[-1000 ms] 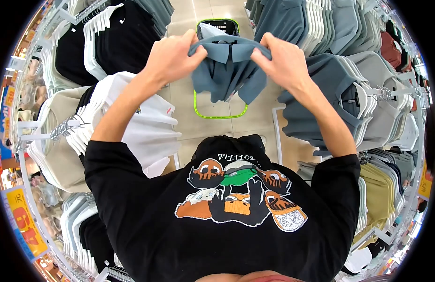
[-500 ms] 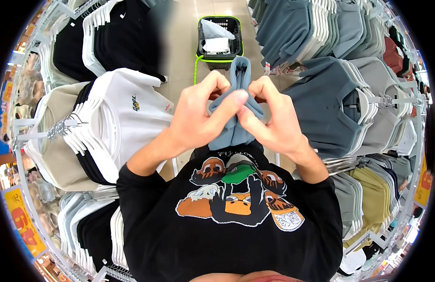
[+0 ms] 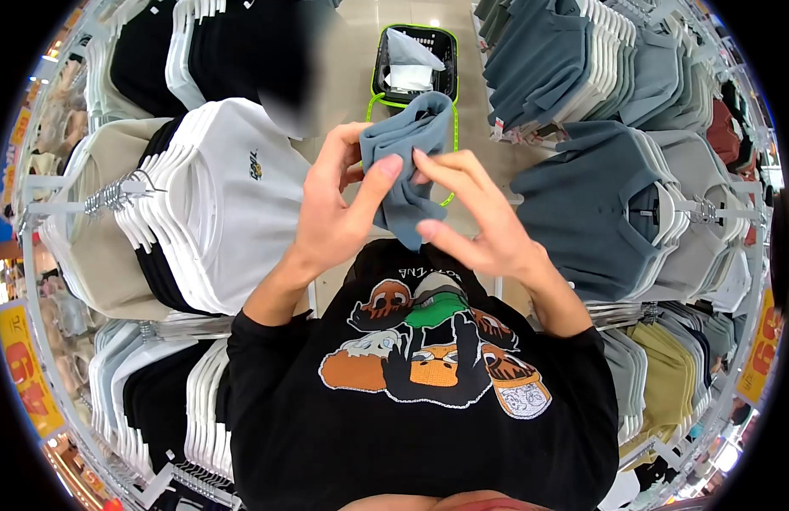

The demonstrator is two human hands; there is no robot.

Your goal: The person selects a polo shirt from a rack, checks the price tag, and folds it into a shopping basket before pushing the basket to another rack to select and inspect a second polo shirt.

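As left hand, right hand pinch blue shirt, yellow 元 sign

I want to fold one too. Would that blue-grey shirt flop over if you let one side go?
Probably floppy: the blue-grey shirt bunches and droops below the grip of the left hand, with the right hand touching it. Likely light: few fingers hold it up.

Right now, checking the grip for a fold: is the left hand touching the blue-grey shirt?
Touching. Head view: left hand clasps the folded blue-grey shirt, thumb on it.
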